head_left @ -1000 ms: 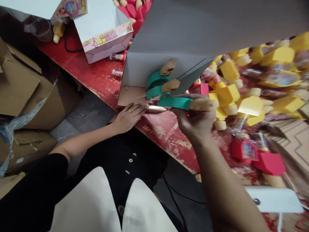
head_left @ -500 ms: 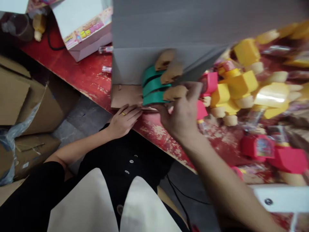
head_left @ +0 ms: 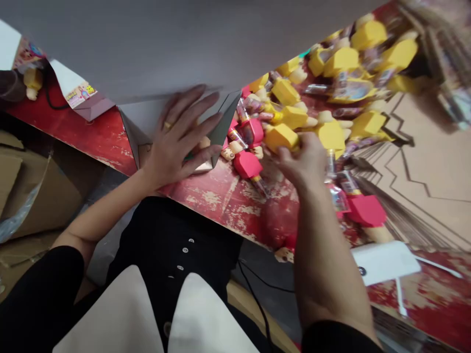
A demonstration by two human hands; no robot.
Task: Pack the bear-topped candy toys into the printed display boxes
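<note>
- Head view: the grey cardboard box (head_left: 227, 116) stands open; tan knobs (head_left: 204, 142) and a bit of green show inside, mostly hidden.
- The left hand (head_left: 180, 139), fingers loosely spread, lies across its opening; contact is unclear.
- The right hand (head_left: 303, 159) grips a faceted yellow toy (head_left: 281, 138), thumb and fingers closed, beside red toys (head_left: 247, 164) on the scuffed red table (head_left: 206, 198).
</note>
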